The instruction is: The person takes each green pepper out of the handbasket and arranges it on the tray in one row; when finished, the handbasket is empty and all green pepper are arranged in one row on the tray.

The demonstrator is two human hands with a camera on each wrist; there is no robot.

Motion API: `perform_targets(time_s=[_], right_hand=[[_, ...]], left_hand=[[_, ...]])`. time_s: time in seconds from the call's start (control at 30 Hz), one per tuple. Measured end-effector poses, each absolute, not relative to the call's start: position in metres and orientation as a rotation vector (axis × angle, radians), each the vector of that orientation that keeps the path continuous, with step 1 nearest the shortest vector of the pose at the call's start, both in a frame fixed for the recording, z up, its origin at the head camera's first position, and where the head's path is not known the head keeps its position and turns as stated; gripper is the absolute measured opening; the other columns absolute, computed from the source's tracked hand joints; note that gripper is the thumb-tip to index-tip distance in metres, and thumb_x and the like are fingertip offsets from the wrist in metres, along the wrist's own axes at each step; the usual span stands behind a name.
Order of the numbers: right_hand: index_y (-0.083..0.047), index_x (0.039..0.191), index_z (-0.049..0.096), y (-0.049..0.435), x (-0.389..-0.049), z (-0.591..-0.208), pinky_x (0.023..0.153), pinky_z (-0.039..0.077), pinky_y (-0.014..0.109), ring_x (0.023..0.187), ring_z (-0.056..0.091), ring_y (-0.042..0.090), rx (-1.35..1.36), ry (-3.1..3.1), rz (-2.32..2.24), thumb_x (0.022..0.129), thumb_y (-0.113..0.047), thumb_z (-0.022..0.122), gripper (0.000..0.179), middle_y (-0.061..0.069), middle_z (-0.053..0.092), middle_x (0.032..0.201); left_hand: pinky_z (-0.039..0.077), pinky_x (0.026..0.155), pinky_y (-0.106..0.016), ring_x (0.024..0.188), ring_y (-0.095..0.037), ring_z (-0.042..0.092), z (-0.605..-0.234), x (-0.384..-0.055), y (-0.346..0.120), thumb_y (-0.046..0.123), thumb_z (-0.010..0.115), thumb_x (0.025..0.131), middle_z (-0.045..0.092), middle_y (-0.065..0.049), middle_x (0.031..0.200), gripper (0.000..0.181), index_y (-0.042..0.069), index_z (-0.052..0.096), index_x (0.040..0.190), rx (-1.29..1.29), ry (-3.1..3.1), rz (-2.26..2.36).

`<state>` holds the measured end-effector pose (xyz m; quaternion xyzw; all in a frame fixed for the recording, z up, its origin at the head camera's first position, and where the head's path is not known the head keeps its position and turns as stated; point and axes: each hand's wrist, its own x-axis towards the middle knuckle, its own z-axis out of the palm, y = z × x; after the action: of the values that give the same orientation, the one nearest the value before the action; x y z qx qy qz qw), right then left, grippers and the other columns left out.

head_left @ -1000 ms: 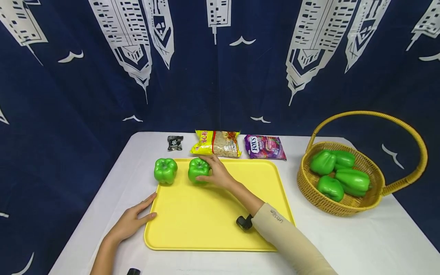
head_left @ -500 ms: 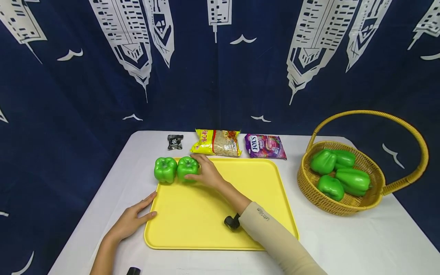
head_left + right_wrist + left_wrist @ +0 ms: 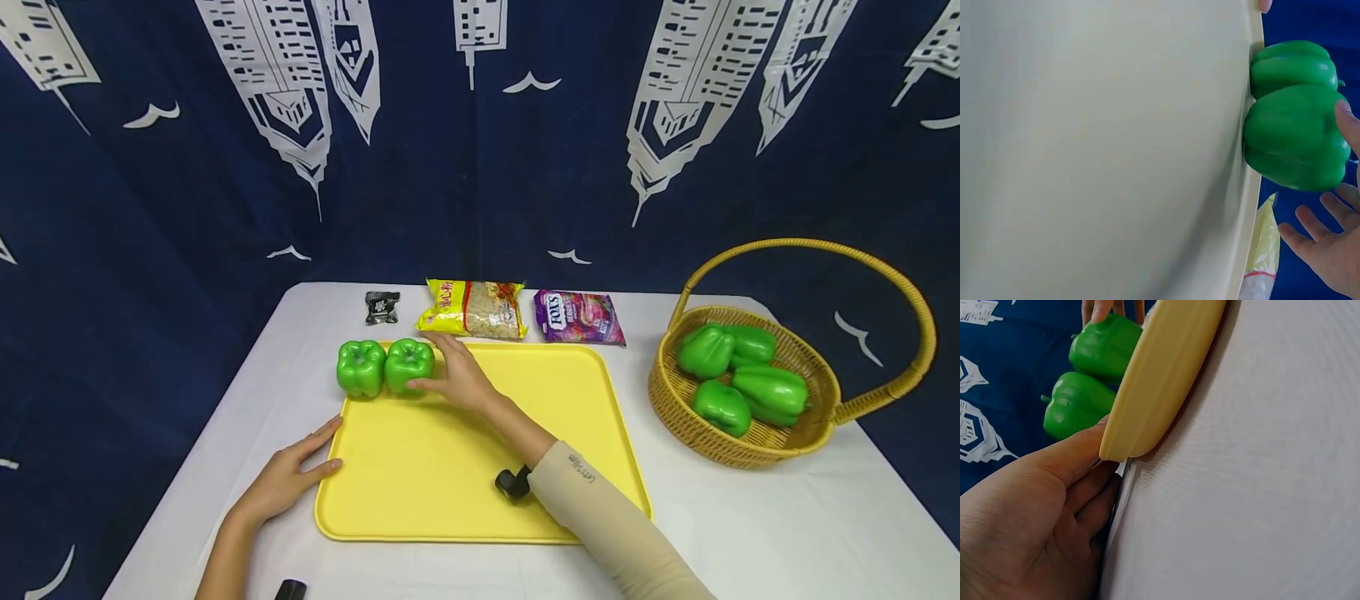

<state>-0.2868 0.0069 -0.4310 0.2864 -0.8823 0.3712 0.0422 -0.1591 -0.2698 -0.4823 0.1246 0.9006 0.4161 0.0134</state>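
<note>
Two green bell peppers stand side by side at the tray's far left corner in the head view: the left pepper [image 3: 361, 368] and the right pepper [image 3: 408, 365]. My right hand [image 3: 459, 373] is spread beside the right pepper. In the right wrist view its fingers [image 3: 1313, 234] are apart from that pepper [image 3: 1297, 137], while the thumb overlaps its side. Fairly straight, the thumb and fingers of my left hand [image 3: 281, 483] touch the left edge of the yellow tray [image 3: 480, 467]. The left wrist view shows that thumb against the tray rim [image 3: 1154, 381].
To the right stands a wicker basket [image 3: 697, 433] with several green vegetables and a tall handle. Behind the tray lie a small black packet [image 3: 382, 307], a yellow noodle bag [image 3: 472, 309] and a purple FOX'S candy bag [image 3: 579, 317]. A dark blue printed cloth hangs behind.
My right hand has slid the right pepper leftward against the left one, then loosened its fingers and drawn slightly right. My left hand stays at the tray edge.
</note>
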Motion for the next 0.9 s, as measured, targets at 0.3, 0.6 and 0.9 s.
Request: perform_targets(time_s=[0.3, 0.6, 0.9], right_hand=[[-0.013, 0.138, 0.042, 0.057, -0.268, -0.422, 0.104, 0.034, 0.043, 0.127, 0.037, 0.024, 0.941, -2.728, 1.161, 0.077, -0.035, 0.075, 0.072, 0.006, 0.041, 0.137], [-0.012, 0.126, 0.055, 0.165, -0.245, -0.404, 0.098, 0.04, 0.044, 0.117, 0.05, 0.023, 0.959, -2.616, 1.145, 0.081, -0.028, 0.072, 0.051, 0.002, 0.055, 0.126], [-0.017, 0.124, 0.059, 0.285, -0.216, -0.378, 0.096, 0.04, 0.024, 0.114, 0.048, 0.006, 0.615, -2.633, 0.966, 0.084, -0.017, 0.069, 0.041, 0.004, 0.059, 0.121]], left_hand=[[0.026, 0.107, -0.038, 0.133, -0.03, 0.029, -0.484, -0.161, -0.269, 0.04, 0.062, 0.086, 0.035, -0.003, 0.145, 0.065, 0.015, 0.039, 0.141, 0.376, 2.813, 1.27], [0.025, 0.105, -0.051, 0.133, -0.032, 0.028, -0.482, -0.158, -0.267, 0.039, 0.062, 0.086, 0.035, -0.005, 0.145, 0.065, 0.013, 0.039, 0.141, 0.359, 2.793, 1.285], [0.025, 0.104, -0.046, 0.134, -0.027, 0.028, -0.485, -0.162, -0.271, 0.041, 0.062, 0.086, 0.034, -0.001, 0.145, 0.066, 0.015, 0.039, 0.142, 0.356, 2.815, 1.261]])
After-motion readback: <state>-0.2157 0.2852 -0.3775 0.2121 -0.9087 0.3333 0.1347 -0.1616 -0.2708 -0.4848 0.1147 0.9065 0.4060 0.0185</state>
